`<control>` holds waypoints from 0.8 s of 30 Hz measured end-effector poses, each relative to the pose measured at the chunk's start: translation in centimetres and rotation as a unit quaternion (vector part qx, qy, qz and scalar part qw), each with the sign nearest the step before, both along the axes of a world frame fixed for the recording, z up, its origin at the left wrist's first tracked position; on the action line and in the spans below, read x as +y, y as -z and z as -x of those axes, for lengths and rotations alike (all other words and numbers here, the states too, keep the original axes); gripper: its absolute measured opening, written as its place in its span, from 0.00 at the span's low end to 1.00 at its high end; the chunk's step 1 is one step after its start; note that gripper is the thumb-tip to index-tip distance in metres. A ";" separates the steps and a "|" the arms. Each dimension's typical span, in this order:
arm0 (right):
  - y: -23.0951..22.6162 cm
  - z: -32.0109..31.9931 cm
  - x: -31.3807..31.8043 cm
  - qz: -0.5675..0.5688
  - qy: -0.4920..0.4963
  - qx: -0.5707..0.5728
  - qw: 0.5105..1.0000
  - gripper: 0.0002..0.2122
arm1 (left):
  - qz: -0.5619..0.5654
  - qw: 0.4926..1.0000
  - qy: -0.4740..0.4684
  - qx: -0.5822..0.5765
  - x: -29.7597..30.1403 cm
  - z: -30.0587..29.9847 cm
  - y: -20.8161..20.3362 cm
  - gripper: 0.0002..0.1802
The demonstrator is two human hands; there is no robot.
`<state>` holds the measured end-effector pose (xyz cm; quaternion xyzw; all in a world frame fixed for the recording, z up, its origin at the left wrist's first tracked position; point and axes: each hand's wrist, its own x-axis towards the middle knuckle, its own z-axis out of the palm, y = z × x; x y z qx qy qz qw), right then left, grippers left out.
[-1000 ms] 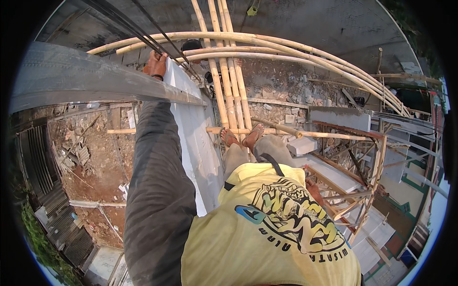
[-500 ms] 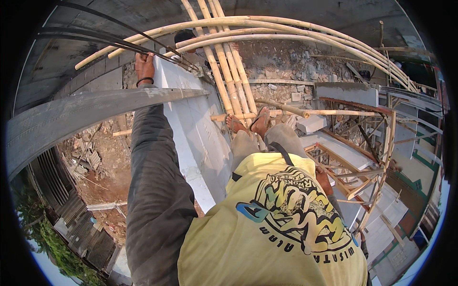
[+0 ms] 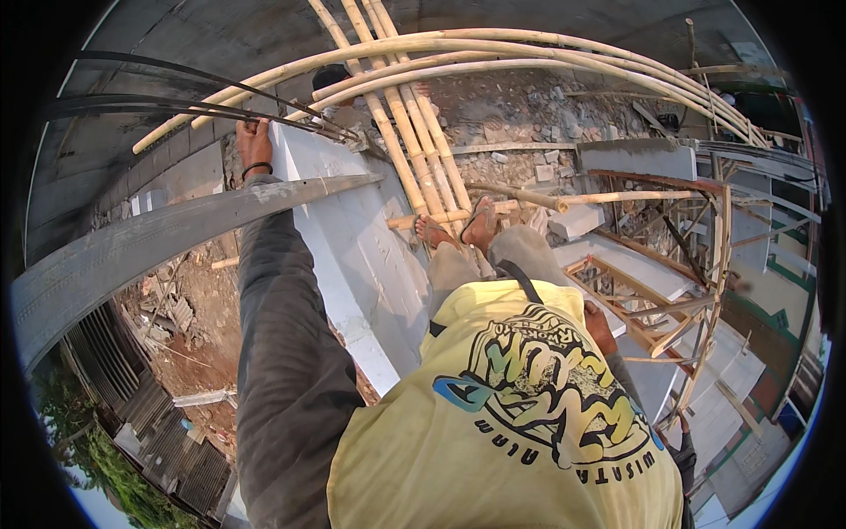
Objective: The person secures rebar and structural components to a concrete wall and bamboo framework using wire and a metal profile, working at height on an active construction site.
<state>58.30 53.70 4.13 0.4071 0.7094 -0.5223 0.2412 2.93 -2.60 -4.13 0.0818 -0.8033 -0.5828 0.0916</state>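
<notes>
My left arm reaches forward past a white block wall (image 3: pixel 339 238). At the wall's far end, my left hand (image 3: pixel 254 148), with a dark band at the wrist, is closed on thin dark steel rods (image 3: pixel 167 108) that run to the left. A long grey beam (image 3: pixel 189 204) crosses over my left forearm. My right hand (image 3: pixel 600 328) hangs low beside my right hip, partly covered by my yellow shirt; its fingers cannot be made out. Both my sandalled feet stand on bamboo poles (image 3: pixel 426 181) laid side by side.
Long bamboo poles (image 3: pixel 493 41) cross ahead of my feet. Someone's dark-haired head (image 3: pixel 330 81) shows beneath them. Rubble (image 3: pixel 520 132) covers the ground far below. At right stands a wooden frame (image 3: pixel 634 304); corrugated roofing (image 3: pixel 163 414) lies lower left.
The view has shifted slightly. My left hand and the rods sit a little lower and farther left in the picture, with the hand still at the rods. My right hand stays at my hip.
</notes>
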 end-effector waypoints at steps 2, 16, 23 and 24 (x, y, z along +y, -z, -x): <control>0.3 -0.1 0.0 -0.026 -0.052 0.033 0.998 0.11 | 0.050 0.999 0.004 -0.019 -0.8 0.6 0.3 0.25; 1.7 -2.2 -0.9 0.063 0.082 0.000 0.995 0.12 | 0.149 0.989 -0.004 0.007 -0.3 0.5 0.9 0.25; 4.8 -4.4 1.4 -0.018 -0.064 0.004 0.998 0.12 | 0.158 0.987 -0.006 -0.018 0.0 0.8 0.1 0.27; 5.0 -4.5 1.6 -0.016 -0.054 -0.009 0.998 0.12 | 0.148 0.989 -0.004 -0.018 0.3 0.7 0.0 0.27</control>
